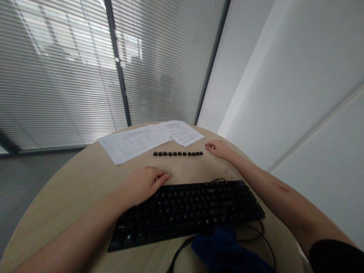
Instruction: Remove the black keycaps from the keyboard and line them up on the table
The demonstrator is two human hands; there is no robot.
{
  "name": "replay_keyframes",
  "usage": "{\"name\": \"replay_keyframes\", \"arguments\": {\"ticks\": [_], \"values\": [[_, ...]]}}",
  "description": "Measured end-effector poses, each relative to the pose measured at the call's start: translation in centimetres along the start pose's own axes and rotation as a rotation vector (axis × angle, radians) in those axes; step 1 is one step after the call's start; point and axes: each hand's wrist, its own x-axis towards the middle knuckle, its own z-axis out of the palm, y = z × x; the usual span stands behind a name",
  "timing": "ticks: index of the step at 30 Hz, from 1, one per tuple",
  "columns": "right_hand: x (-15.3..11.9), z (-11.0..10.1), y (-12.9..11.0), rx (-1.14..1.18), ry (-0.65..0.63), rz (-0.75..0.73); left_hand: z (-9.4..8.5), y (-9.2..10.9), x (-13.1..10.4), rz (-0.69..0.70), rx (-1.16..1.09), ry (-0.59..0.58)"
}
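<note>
by the keyboard (193, 204) left hand (147, 182) half-curls, by keycaps (179, 153) right hand (218, 148) likewise, grips unclear.

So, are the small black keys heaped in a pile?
No, the small black keys lie in one row on the table, beyond the keyboard.

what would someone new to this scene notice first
Likely the broad black plastic keyboard lying across the near part of the pale wood-toned table. Next comes the straight row of small black keycaps beyond it, its right end close to the person's bare right hand. A crumpled dark-blue cloth stands out at the keyboard's near edge.
</note>
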Motion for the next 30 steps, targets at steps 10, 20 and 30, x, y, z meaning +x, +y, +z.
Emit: {"name": "replay_keyframes", "arguments": {"ticks": [10, 20, 30], "values": [[-12.3, -3.6, -3.9, 0.730, 0.203, 0.166, 0.6, -0.2, 0.5, 0.022, -0.025, -0.068], [-13.3, 0.2, -6.1, 1.260, -0.253, 0.081, 0.8, -0.6, 0.5, -0.024, 0.003, -0.114], [-13.6, 3.0, -5.8, 1.069, -0.031, 0.142, 0.6, -0.7, 0.5, -0.018, -0.040, -0.146]]}}
